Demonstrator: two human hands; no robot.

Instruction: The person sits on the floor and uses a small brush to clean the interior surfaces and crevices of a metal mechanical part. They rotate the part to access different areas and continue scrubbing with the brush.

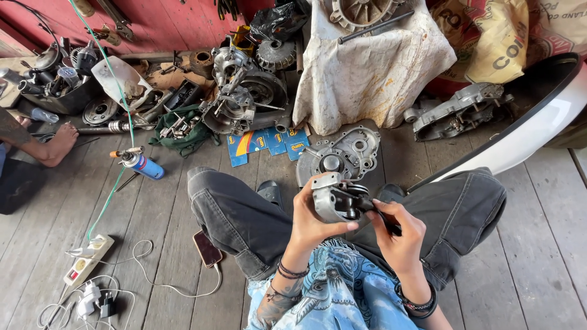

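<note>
While left-hand fingers cradle the metal housing, right-hand fingers touch its edge.

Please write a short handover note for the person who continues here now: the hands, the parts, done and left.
Left hand: grip shut on the small grey metal housing, held above the lap.
Right hand: grip shut on a thin dark tool, tip at the housing's opening.
Engine case cover lies on the wooden floor ahead of the knees.
Done: housing picked up.
Left: work inside the opening looks unfinished.
</note>
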